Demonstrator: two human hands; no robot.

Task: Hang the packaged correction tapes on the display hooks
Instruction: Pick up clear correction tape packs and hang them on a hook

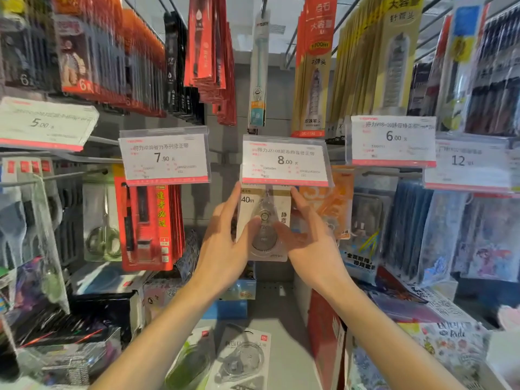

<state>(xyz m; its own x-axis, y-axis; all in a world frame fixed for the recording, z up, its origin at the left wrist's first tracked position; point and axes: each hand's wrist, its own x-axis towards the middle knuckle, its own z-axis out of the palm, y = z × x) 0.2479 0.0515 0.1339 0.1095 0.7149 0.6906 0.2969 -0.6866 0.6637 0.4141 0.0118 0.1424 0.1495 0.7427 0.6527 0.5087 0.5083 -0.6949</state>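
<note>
Left hand (225, 235): grip clamped on the left edge of the correction tape pack (264, 220), thumb across its front.
Right hand (306, 237): grip clamped on the pack's right edge, forefinger up along its side.
Pack: upright between both hands, its top tucked behind the 8.00 price tag (285, 160).
More packs (239, 358): on the shelf, well below the wrists.
</note>
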